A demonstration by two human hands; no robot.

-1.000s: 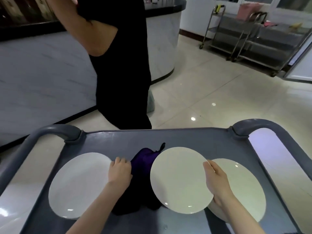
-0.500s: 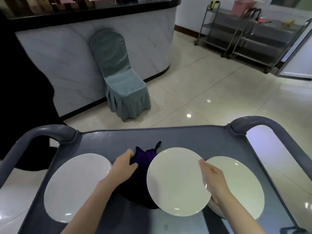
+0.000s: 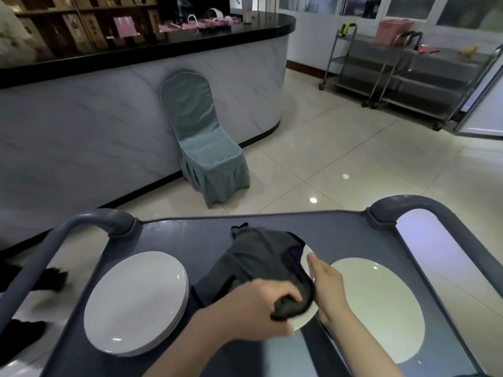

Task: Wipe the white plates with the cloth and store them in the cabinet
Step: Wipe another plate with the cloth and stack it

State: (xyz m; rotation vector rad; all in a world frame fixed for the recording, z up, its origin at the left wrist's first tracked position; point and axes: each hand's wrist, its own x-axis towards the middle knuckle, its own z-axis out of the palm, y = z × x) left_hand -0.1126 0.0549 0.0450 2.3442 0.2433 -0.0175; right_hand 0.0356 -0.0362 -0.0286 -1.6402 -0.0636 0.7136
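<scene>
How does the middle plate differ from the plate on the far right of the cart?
The middle plate is mostly hidden under the cloth gripped by the left hand; the right plate is bare. The right hand holds the middle plate's edge; the right plate lies unheld on the cart. Both are white and round.

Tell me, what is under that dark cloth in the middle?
A white plate: only its right rim and near edge peek out. The left hand grips the dark cloth over it, and the right hand holds its edge. The plate's face is covered.
</scene>
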